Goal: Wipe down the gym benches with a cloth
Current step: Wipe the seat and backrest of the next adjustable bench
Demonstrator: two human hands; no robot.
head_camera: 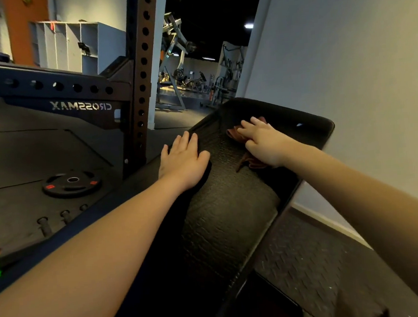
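1 cloth [234, 134]: prob. soft, light; press from top. R hand [262, 141] flat on it; L hand [182, 158] flat on bench [227, 207].

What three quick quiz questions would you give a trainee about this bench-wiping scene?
1. True or false: the left hand rests flat on the bench.
2. Which hand presses the cloth on the bench: A) left hand, B) right hand?
3. Fill in: the weight plate lies on the ___.
Key: 1 true; 2 B; 3 floor.
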